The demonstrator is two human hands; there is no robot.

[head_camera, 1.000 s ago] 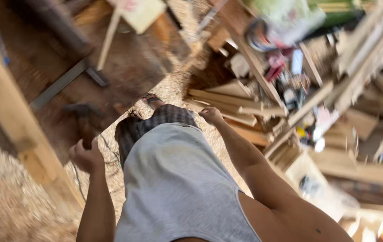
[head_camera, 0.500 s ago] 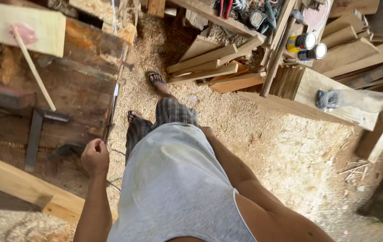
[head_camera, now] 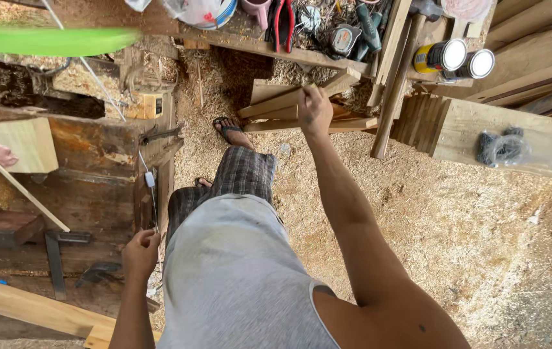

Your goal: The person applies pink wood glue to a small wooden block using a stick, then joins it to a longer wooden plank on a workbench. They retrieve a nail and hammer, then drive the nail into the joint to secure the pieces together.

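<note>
While you stand on the sawdust floor (head_camera: pixel 457 213), your right hand (head_camera: pixel 314 110) reaches out toward twelve o'clock, its fingers curled closed around the end of a short wooden offcut (head_camera: pixel 276 103). That offcut lies on top of a small stack of boards (head_camera: pixel 347 123) resting in the sawdust just below the cluttered shelf (head_camera: pixel 250 42). Your left hand (head_camera: pixel 140 252) hangs low at about eight o'clock, fingers curled in loosely; you cannot tell whether it holds anything, though a thin pale cord (head_camera: pixel 150 187) passes just beside it. Two paint tins (head_camera: pixel 460 59) lie on their sides at one o'clock, near red-handled pliers (head_camera: pixel 284 22). A steel square (head_camera: pixel 56 255) rests on the dark workbench (head_camera: pixel 95 200) at nine o'clock, beside a pale plank (head_camera: pixel 30 307).
</note>
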